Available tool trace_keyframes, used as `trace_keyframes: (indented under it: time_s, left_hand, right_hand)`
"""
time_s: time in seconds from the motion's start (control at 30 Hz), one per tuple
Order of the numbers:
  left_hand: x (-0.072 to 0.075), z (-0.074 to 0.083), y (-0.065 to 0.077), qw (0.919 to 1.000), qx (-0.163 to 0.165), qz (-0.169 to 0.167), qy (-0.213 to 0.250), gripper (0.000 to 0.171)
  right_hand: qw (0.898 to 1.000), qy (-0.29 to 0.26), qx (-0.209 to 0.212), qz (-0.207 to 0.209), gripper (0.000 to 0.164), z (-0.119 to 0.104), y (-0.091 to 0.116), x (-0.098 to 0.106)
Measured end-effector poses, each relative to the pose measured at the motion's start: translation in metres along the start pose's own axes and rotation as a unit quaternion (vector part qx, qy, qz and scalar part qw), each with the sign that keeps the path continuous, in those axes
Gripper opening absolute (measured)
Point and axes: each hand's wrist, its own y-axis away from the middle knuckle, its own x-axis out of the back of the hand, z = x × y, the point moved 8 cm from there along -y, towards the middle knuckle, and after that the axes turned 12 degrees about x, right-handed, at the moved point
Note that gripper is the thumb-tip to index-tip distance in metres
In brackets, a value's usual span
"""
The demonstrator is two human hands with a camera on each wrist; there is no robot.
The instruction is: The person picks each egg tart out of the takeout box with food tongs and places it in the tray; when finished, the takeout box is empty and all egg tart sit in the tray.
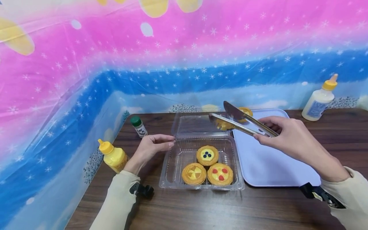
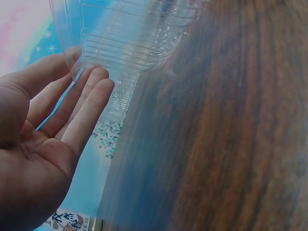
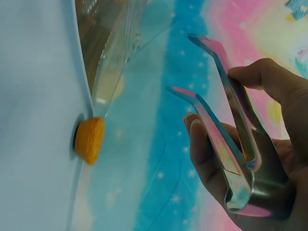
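Note:
My left hand (image 1: 153, 147) pinches the left edge of a clear plastic clamshell box (image 1: 172, 166), near its hinge; in the left wrist view, thumb and fingers lie on either side of the clear wall. Three egg tarts sit inside: one with dark berries (image 1: 207, 155), one with red dots (image 1: 220, 174), one with tan wedges (image 1: 194, 173). Its raised lid (image 1: 189, 124) leans back. My right hand (image 1: 290, 137) holds metal tongs (image 1: 247, 121) above the tray, their tips apart with nothing between them. Another tart (image 3: 89, 140) sits at the tray's far edge, partly behind the tongs in the head view.
A lavender tray (image 1: 276, 172) lies right of the box. A white squeeze bottle (image 1: 317, 102) stands at the back right. On the left are a green-capped spice jar (image 1: 139, 126) and a yellow squeeze bottle (image 1: 113, 156). A patterned cloth (image 1: 184, 80) hangs behind the table.

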Motion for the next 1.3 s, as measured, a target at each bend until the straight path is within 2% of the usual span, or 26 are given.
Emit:
trace_keyframes:
  time_s: [0.27, 0.43, 0.67, 0.8, 0.9, 1.03, 1.3]
  left_hand:
    - [0.000, -0.001, -0.001, 1.0000, -0.002, 0.001, -0.006, 0.034]
    - [0.001, -0.001, -0.001, 0.9999, -0.003, 0.006, -0.015, 0.031]
    - [0.000, 0.000, 0.000, 0.9998, -0.002, 0.005, -0.017, 0.030]
    - [0.000, -0.002, 0.000, 1.0000, 0.008, -0.004, 0.001, 0.030]
    - [-0.001, -0.001, 0.000, 0.9999, 0.001, -0.011, 0.007, 0.031]
    - [-0.001, 0.002, -0.001, 0.9999, -0.010, -0.009, -0.002, 0.034]
    - [0.000, 0.001, -0.001, 0.9996, -0.011, 0.001, -0.026, 0.035]
  right_hand:
    - [0.998, -0.011, 0.054, -0.014, 0.040, -0.030, 0.013, -0.018]
    - [0.997, -0.011, 0.075, -0.024, 0.036, -0.040, 0.020, -0.035]
    - [0.996, -0.008, 0.079, -0.033, 0.036, -0.042, 0.024, -0.053]
    - [0.996, -0.013, 0.075, -0.042, 0.037, -0.042, 0.025, -0.059]
    - [0.996, -0.014, 0.075, -0.045, 0.038, -0.042, 0.026, -0.062]
    - [0.996, -0.007, 0.080, -0.040, 0.038, -0.042, 0.026, -0.064]
    - [0.995, -0.004, 0.093, -0.035, 0.038, -0.046, 0.028, -0.066]
